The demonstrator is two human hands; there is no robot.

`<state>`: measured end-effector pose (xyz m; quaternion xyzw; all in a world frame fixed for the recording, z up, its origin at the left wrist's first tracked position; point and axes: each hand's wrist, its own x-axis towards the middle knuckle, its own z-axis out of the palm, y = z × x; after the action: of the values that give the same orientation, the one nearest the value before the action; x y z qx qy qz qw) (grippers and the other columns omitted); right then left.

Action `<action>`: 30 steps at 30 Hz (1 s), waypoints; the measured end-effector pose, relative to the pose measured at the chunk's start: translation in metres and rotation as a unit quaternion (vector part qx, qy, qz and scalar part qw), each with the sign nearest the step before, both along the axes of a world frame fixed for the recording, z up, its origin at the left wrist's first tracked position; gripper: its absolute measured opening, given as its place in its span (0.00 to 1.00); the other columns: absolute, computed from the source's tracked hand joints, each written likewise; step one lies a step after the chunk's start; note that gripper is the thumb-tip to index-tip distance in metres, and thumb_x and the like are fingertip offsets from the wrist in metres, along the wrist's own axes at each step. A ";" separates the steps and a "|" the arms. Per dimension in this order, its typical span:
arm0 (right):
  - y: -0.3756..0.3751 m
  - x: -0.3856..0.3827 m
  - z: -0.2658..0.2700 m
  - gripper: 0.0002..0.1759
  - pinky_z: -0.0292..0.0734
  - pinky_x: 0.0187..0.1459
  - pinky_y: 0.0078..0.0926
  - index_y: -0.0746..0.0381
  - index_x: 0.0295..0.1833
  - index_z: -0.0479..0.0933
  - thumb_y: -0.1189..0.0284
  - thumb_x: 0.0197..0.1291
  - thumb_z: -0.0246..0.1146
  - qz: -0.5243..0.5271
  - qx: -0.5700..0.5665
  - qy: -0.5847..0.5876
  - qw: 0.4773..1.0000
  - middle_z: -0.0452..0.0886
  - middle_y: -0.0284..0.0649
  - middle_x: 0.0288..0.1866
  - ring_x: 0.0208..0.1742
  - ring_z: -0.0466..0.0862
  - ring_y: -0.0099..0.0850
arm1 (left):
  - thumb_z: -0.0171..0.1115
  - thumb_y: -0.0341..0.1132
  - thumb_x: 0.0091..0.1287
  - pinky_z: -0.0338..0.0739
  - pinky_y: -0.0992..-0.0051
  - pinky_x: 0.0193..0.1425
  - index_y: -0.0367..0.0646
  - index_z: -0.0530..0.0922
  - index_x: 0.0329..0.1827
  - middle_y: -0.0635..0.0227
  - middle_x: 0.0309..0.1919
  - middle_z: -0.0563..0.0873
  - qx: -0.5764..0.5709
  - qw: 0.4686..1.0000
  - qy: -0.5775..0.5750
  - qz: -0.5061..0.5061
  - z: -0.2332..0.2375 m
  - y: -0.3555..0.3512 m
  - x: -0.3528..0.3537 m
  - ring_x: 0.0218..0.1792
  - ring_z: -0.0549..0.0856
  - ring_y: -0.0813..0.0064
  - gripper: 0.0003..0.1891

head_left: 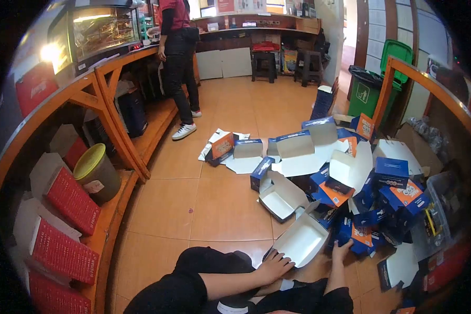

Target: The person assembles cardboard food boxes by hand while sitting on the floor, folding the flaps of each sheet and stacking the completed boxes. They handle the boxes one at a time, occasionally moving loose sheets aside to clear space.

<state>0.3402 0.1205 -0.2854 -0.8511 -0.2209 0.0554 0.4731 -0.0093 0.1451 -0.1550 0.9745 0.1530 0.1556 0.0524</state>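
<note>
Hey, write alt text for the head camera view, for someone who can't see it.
The wearer's left hand rests on the edge of an open white-lined box, and their right hand is at a blue-and-orange box in a heap of cartons on a tiled floor. Farther off, another person stands beside an orange-framed counter.

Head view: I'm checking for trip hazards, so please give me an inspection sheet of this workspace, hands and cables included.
Surface: tiled floor, with a small reddish mark.
Job's things: open white-lined box; blue-and-orange box.
Clutter: loose boxes spread ahead and heaped to the right.
Hands: left hand at the open white-lined box's near edge; right hand touching the blue-and-orange box; grip unclear on both.
Cables: nothing seen.
Surroundings: red cartons at left, green bin beyond the heap, another person standing ahead.
</note>
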 end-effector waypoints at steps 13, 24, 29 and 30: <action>-0.106 -0.096 0.326 0.34 0.69 0.58 0.38 0.65 0.62 0.68 0.70 0.48 0.69 0.416 -0.009 -0.048 0.908 0.75 0.55 0.56 0.56 0.76 0.50 | 0.49 0.34 0.63 0.73 0.60 0.45 0.49 0.77 0.41 0.66 0.32 0.83 -0.016 0.994 0.091 -0.060 -0.012 0.029 0.033 0.36 0.84 0.63 0.08; -0.061 -0.191 0.303 0.22 0.76 0.42 0.41 0.58 0.53 0.73 0.69 0.51 0.65 0.603 -0.159 -0.191 0.758 0.80 0.49 0.44 0.43 0.80 0.50 | 0.47 0.38 0.67 0.72 0.60 0.51 0.41 0.77 0.48 0.55 0.41 0.83 -0.409 0.893 -0.188 0.007 -0.016 0.014 0.032 0.43 0.83 0.58 0.14; -0.064 -0.249 0.327 0.27 0.76 0.40 0.41 0.52 0.60 0.68 0.74 0.52 0.59 0.621 -0.210 -0.225 0.721 0.80 0.44 0.40 0.40 0.81 0.47 | 0.47 0.37 0.67 0.73 0.60 0.51 0.41 0.77 0.48 0.54 0.41 0.83 -0.403 0.908 -0.110 -0.001 -0.008 0.016 0.032 0.44 0.82 0.57 0.14; -0.063 -0.248 0.325 0.27 0.76 0.40 0.41 0.52 0.61 0.68 0.74 0.52 0.59 0.614 -0.206 -0.239 0.724 0.80 0.43 0.40 0.40 0.81 0.46 | 0.47 0.37 0.67 0.73 0.60 0.51 0.41 0.77 0.48 0.53 0.41 0.83 -0.403 0.909 -0.104 0.000 -0.007 0.016 0.032 0.44 0.82 0.57 0.14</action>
<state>0.0920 0.0570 0.0396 -0.5913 -0.7836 0.1728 0.0804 0.0231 0.1614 -0.1622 0.8486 0.1964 0.1813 0.4565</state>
